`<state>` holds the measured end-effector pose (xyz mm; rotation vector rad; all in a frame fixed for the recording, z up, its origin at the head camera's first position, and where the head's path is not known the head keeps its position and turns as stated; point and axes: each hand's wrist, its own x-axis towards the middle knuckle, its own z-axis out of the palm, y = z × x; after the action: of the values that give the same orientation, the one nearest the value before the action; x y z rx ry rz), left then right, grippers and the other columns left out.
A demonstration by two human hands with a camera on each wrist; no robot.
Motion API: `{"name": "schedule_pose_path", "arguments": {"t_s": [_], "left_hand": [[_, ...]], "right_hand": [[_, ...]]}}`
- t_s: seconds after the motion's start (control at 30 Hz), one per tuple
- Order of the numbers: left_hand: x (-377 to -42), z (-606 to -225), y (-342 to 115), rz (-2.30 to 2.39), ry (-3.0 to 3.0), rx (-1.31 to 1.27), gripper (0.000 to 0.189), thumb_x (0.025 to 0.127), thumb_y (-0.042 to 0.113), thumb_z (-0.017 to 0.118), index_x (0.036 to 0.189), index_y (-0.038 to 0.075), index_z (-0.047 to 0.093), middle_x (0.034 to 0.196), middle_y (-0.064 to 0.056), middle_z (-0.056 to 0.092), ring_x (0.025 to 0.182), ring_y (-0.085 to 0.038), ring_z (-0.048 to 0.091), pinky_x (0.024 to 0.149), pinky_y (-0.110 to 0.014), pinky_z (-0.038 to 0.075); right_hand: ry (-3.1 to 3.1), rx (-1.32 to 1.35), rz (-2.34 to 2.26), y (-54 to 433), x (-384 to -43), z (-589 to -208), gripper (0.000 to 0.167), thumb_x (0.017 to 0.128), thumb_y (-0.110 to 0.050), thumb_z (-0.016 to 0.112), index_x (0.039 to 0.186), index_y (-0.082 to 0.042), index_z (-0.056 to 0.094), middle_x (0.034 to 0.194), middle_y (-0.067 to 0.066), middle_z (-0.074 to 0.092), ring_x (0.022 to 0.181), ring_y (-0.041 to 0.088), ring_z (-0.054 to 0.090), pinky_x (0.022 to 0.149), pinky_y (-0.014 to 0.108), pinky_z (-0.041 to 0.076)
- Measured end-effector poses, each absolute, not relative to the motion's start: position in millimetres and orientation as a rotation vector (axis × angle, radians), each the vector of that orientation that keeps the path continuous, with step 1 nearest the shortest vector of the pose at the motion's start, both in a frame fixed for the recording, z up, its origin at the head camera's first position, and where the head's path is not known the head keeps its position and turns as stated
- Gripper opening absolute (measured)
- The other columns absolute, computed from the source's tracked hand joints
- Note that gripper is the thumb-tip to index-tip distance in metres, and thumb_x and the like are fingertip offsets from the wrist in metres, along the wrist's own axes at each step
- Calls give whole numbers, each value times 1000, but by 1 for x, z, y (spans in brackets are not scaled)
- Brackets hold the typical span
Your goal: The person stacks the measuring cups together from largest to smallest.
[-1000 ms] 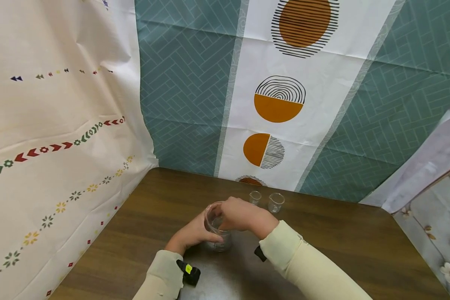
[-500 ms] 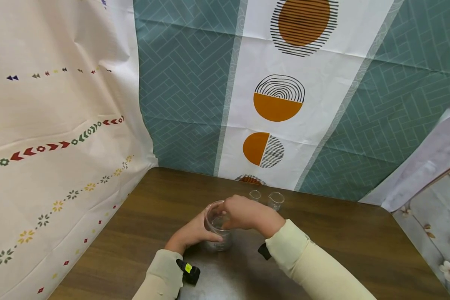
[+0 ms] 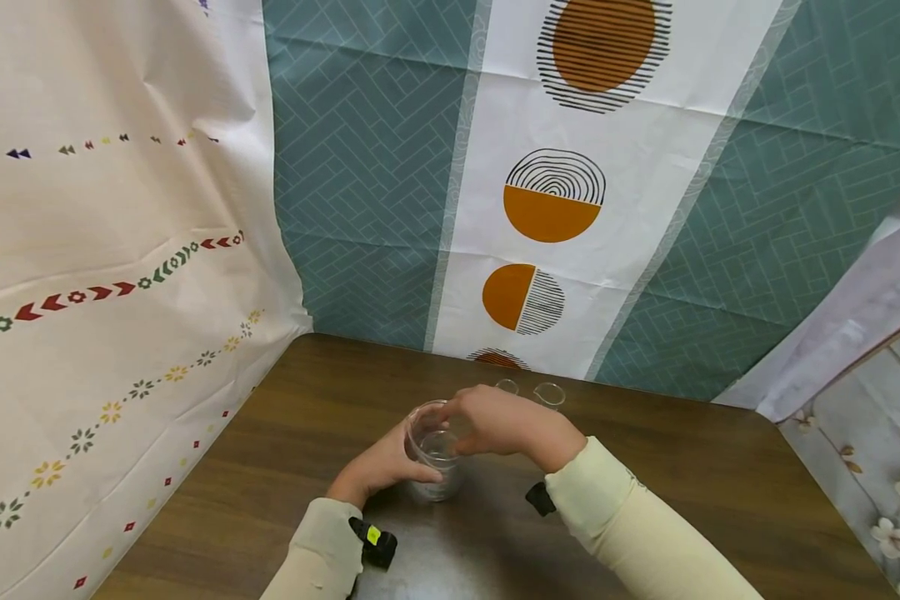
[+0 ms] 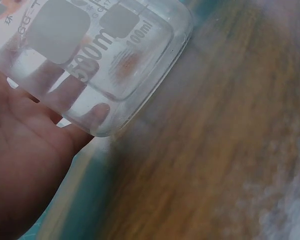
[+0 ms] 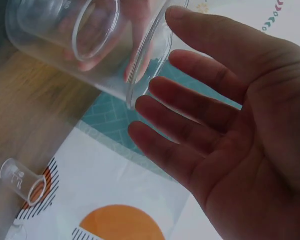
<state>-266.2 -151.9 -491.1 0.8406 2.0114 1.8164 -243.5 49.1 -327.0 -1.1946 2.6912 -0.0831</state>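
Note:
A large clear glass beaker (image 3: 432,485), marked 500 ml in the left wrist view, stands upright on the table. My left hand (image 3: 378,468) holds it round its left side, thumb in front and fingers behind the glass (image 4: 64,90). Inside sits a smaller glass beaker (image 3: 438,446), whose 100 ml print (image 4: 139,34) shows through the wall. My right hand (image 3: 506,422) is at the right of the large beaker's rim (image 5: 139,70). Its fingers (image 5: 190,105) are spread and loosely extended with nothing between them, the thumb tip right at the rim.
Behind my right hand stand two small glass beakers, the left one (image 3: 507,386) and the right one (image 3: 549,394), partly hidden by the hand. A patterned cloth (image 3: 367,208) hangs at the table's back edge and a cream cloth (image 3: 120,208) at the left.
My right hand has drawn back slightly up and to the right from inside the large beaker, and its fingers have opened. The small beaker inside now shows more. The left hand keeps its hold.

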Motion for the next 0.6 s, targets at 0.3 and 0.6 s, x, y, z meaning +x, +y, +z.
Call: {"name": "schedule_pose_path", "arguments": {"t_s": [0.3,0.6], "left_hand": [[-267,-492,-150,1833,2010,875,93,74,15,85,146,31,29,151,-10,38,140,-25,36,102,-38,45],[-268,-493,-151,1862,1997,936,95,73,13,85,148,17,27,148,-20,40,138,-32,37,100,-35,45]], "right_hand": [[2743,-1198,-118,66,-243,-326,49,82,-25,77,128,-18,63,128,1,60,113,19,59,97,37,50],[2814,-1106,-247,89,-249,-321,49,80,-19,80,125,-16,63,126,1,58,108,20,60,93,37,50]]}}
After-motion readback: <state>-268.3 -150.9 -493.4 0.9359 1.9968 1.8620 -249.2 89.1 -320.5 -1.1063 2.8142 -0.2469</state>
